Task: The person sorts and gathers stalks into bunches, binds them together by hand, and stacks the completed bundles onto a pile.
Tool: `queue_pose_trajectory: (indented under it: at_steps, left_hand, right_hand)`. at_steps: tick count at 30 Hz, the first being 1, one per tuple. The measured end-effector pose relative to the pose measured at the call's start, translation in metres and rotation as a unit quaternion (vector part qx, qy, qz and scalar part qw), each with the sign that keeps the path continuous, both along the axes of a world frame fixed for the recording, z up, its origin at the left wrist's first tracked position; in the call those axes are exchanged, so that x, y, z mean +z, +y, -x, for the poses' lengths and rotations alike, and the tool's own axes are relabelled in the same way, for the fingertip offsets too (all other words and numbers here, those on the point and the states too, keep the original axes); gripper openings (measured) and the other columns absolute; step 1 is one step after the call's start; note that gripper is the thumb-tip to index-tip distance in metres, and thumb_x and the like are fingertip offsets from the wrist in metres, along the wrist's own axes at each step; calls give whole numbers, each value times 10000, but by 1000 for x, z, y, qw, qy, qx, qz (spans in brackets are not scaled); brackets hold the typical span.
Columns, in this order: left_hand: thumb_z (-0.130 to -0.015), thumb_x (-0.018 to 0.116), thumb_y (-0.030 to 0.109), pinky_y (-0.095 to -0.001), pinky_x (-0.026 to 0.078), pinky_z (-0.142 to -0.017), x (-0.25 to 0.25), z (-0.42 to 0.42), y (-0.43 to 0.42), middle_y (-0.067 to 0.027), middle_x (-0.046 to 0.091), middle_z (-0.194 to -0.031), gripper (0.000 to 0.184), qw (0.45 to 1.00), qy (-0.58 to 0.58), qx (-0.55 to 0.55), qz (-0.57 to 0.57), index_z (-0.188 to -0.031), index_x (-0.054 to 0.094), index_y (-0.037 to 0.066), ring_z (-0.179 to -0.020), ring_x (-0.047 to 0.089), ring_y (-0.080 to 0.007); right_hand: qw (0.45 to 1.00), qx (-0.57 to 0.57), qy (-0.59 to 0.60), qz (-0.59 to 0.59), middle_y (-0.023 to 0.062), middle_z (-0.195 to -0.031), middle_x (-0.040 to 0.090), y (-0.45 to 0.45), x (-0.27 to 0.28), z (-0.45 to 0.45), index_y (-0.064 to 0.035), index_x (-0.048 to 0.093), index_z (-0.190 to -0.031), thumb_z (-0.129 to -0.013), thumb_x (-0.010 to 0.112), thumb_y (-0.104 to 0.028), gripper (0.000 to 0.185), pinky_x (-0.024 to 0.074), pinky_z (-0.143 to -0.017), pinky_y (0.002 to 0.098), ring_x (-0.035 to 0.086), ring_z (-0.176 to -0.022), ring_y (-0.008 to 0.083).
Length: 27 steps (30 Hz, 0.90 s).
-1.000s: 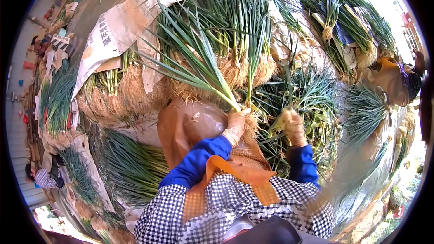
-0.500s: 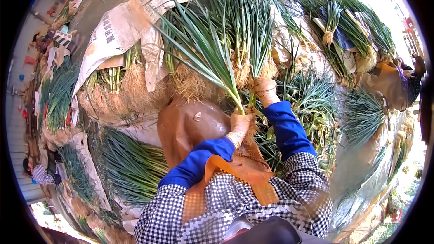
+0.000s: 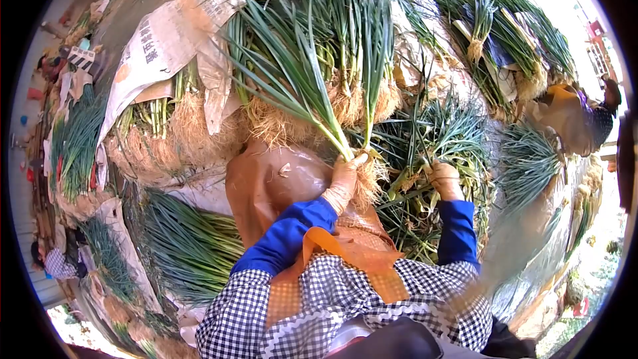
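Observation:
My left hand is closed around the lower stems of several green onions, just above their pale, stringy roots. Their long leaves fan up and to the left. Off to the right, my right hand is at a heap of loose green onion leaves. Its fingers are curled, and leaves around them hide what they hold, if anything. A brown plastic apron covers my lap beside the left hand.
Rooted green onions stand stacked ahead, partly under a printed sack. Another bundle lies at my left. More green onions lie at right, where another person is. A second person is at far left.
My right hand has left the onion stems and moved right and down to the leaf heap. My left hand still grips the onions, shifted slightly left, and their roots now show.

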<state>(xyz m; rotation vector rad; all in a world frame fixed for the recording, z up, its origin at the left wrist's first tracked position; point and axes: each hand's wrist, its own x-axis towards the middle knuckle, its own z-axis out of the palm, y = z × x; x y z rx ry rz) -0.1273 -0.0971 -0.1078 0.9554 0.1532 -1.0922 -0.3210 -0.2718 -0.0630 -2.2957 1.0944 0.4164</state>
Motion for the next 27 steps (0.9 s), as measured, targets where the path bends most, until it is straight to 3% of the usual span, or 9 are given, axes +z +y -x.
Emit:
queue_pose_trajectory:
  at_steps: [1,4,7,13,18,20,21,23,27]
  left_hand:
    - [-804,553,31,-246,492,-564,-5,0,0,-47,597,-759,110,999,-46,-14,13,-902,582,-9,-620,570,-142]
    - [-817,554,41,-231,493,-687,8,-3,5,-60,614,-869,139,992,54,-45,104,-951,578,15,-755,584,-133]
    - [-829,562,90,-231,473,-738,27,-5,13,-49,609,-871,152,986,101,-85,98,-960,580,14,-797,573,-133]
    - [-779,623,42,-240,448,-713,27,1,13,-15,602,-874,198,985,-135,-99,-42,-974,600,19,-785,544,-124]
    - [-790,560,17,-261,475,-703,18,-15,13,-55,607,-848,171,997,49,-51,-6,-959,587,8,-769,577,-158]
    - [-779,562,5,-243,468,-732,24,-18,15,-51,605,-842,193,997,51,-59,14,-972,573,4,-775,577,-152]
    - [-773,564,-4,-239,464,-747,32,-18,17,-46,603,-841,204,994,83,-69,16,-976,570,10,-786,576,-151]
    - [-766,561,-19,-240,460,-758,27,-12,13,-38,600,-844,218,995,65,-74,0,-981,568,19,-801,571,-150]
    - [-711,555,-85,-250,456,-774,13,-11,14,-29,570,-912,302,981,-114,-143,64,-981,560,49,-852,548,-143]
  right_hand:
    - [988,26,110,105,55,-705,569,-9,-1,-3,-67,599,-923,-858,526,-259,215,440,-501,305,538,-542,163]
    - [895,-161,-311,-277,104,-959,622,29,31,-79,-67,526,-1138,-886,466,-377,404,449,-710,304,576,-782,166]
    - [827,-124,-392,-383,27,-814,590,36,15,-131,-65,560,-1003,-895,457,-405,372,447,-650,286,550,-723,131]
    - [967,17,-248,62,-24,-721,504,54,-53,-152,-20,562,-808,-862,506,-89,104,398,-575,186,490,-658,88]
    - [920,225,-193,256,-65,-546,494,80,-12,-111,-139,517,-696,-866,477,-262,214,364,-366,284,485,-444,93]
    - [921,20,-386,-55,-16,-511,481,66,-57,-89,-139,576,-663,-841,551,-356,282,385,-426,235,482,-466,88]
    - [963,-76,-233,-110,-6,-555,504,62,9,-81,-111,577,-699,-852,550,-358,291,377,-443,215,467,-478,68]
    - [817,-208,-416,-341,23,-663,549,52,3,-84,-79,580,-803,-862,554,-321,251,411,-534,264,501,-576,126]
    - [966,178,-140,126,16,-805,543,68,28,-115,-185,592,-858,-852,477,-295,159,463,-588,280,569,-694,180]
